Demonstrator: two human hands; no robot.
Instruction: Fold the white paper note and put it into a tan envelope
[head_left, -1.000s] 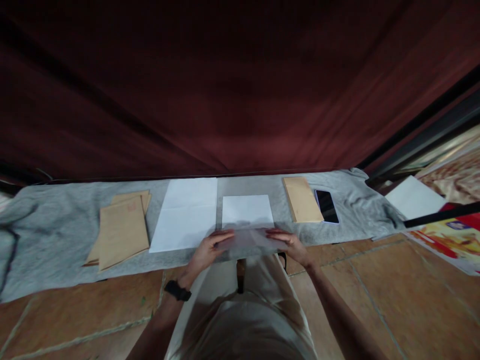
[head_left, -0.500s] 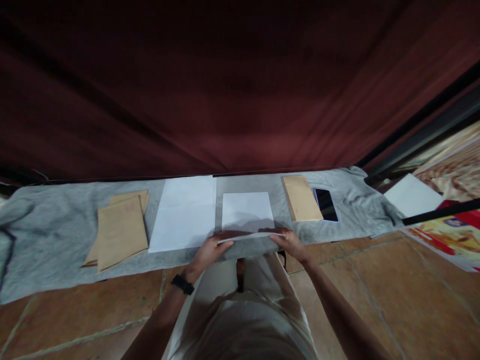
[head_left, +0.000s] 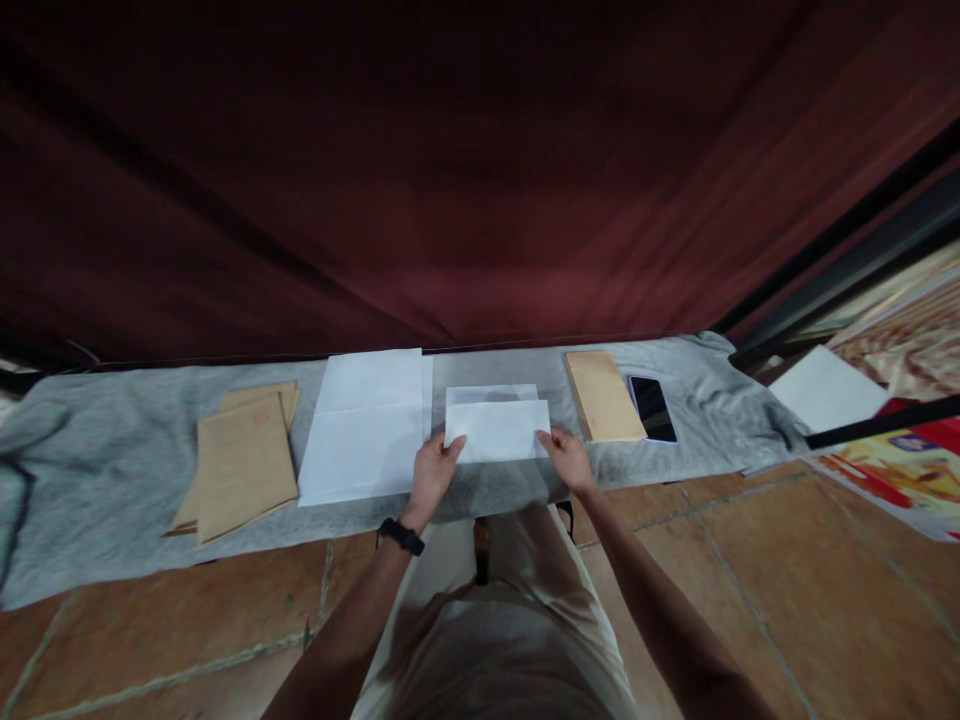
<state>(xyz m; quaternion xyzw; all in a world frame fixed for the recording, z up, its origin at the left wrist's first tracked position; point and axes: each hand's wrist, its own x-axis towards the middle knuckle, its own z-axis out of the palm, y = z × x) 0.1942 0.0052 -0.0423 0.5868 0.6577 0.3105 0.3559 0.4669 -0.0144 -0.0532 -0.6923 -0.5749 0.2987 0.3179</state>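
Note:
A white sheet of paper (head_left: 497,432) lies in front of me, its near part doubled over. A thin strip of white paper shows beyond the flap's far edge. My left hand (head_left: 435,470) grips the sheet's left side, thumb on top and fingers partly hidden. On the right side my right hand (head_left: 568,458) pinches it in the same way. Close to my left hand are larger white sheets (head_left: 367,430) with a crease across them. To the right of my right hand rests a stack of brown envelopes (head_left: 606,398).
A grey cloth (head_left: 510,495) covers the long narrow surface. Brown envelopes (head_left: 247,465) overlap at the left. A phone (head_left: 653,410) lies beside the right stack. Behind hangs a dark red curtain (head_left: 480,250). A black bar and a colourful printed package (head_left: 900,465) are at far right.
Both hands have moved forward, away from my body, with the sheet's lifted near edge. That part now lies over the far part. The envelopes, larger sheets and phone have stayed put.

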